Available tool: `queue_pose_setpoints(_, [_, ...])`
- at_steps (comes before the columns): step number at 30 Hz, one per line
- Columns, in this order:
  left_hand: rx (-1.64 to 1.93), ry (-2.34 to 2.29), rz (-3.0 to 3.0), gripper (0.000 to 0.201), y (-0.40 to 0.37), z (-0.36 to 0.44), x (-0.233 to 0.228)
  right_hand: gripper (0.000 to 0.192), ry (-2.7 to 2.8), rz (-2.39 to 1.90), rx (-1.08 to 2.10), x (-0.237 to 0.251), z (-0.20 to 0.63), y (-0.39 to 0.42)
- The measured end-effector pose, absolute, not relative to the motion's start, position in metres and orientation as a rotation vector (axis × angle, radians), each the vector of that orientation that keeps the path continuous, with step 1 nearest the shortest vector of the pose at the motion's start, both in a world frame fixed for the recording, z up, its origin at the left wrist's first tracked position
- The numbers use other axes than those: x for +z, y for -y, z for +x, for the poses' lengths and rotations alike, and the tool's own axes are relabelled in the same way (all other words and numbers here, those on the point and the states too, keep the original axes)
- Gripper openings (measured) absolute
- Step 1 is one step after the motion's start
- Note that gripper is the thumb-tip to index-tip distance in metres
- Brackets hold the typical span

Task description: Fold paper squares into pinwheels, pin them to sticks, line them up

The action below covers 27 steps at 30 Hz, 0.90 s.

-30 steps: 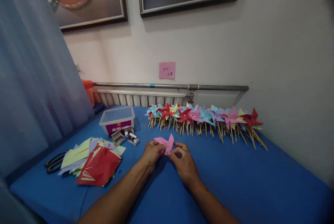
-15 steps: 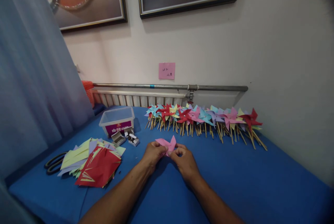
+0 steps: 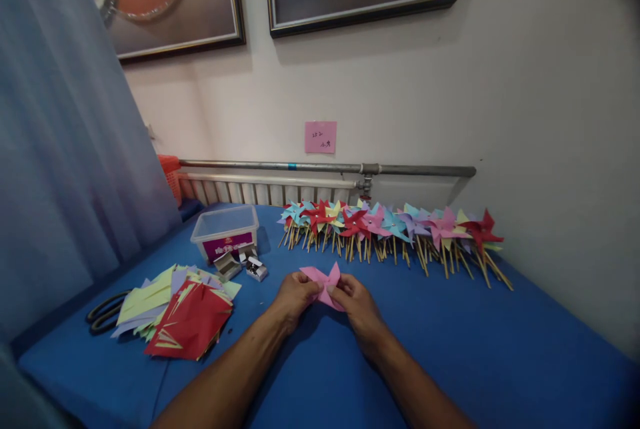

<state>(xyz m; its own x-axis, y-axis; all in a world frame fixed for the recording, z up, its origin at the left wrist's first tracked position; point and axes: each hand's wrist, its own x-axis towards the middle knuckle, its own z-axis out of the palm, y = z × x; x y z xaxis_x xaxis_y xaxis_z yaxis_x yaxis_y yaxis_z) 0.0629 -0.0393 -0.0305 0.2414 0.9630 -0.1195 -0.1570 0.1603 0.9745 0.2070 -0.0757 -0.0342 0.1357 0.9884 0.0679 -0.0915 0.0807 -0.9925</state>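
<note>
Both hands have drawn closer together over the last second, and the pink paper pinwheel [image 3: 324, 282] between them now shows more points folded in toward its middle than before. The left hand [image 3: 295, 296] pinches the paper's left side with fingers closed on it, while the right hand [image 3: 357, 302] grips the right side, fingertips meeting near the centre. It is held just above the blue table [image 3: 500, 349], in front of the row of finished pinwheels on sticks [image 3: 395, 226]. Judging by that, the folding looks nearly complete. To the left lie a stack of cut coloured paper [image 3: 175, 312], scissors [image 3: 103, 312], a clear plastic box [image 3: 225, 229] and small staple boxes [image 3: 243, 262].
</note>
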Motion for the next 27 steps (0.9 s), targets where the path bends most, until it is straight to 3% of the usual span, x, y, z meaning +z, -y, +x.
queue_pose_setpoints(27, [0.987,-0.990,1.151,0.020,0.043,0.066,-0.025,0.032,0.923,-1.195,1.133,-0.045,0.206,0.075])
